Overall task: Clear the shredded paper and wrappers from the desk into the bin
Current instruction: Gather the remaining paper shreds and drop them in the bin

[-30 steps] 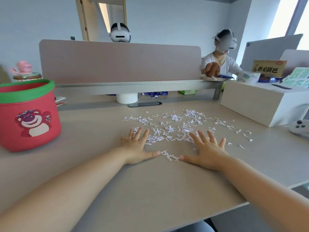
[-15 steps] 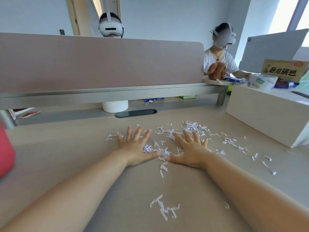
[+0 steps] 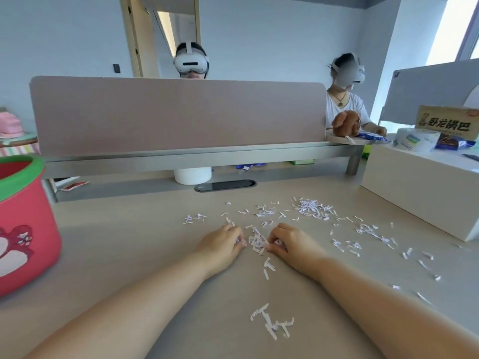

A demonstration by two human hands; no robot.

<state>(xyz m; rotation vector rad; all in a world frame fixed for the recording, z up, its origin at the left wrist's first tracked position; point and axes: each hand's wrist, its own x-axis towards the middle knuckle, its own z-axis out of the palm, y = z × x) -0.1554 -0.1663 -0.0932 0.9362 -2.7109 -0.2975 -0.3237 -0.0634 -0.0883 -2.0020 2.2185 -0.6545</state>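
1. The bin stands at the far left of the desk. It is red with a green rim, and too little of its inside shows to tell whether it holds any paper. It carries a pink cartoon bear and no writing I can read.
2. Behind the bin and a little to its right, a red wrapper lies under the divider, not yet picked up.
3. Well right of the bin, the left hand rests on the desk with its fingers curled in. A few shreds are caught at the fingertips.
4. The shredded paper is raked into a small heap between the hands, well apart from the bin.
5. Further from the bin, the right hand mirrors the left. Its fingers are curled and a shred is pinched against the thumb.
6. I judge the task to be at an early stage: one handful is being gathered and none of it is over the bin.
   - A thick patch of shreds lies beyond the hands.
   - A loose trail runs away from the bin towards the white box.
   - A small clump lies close to the person.
7. Farthest from the bin, on the white box, a cardboard packet reads "卧龙锅巴". Beside it are a tissue pack with a label too blurred to read and a blue wrapper.
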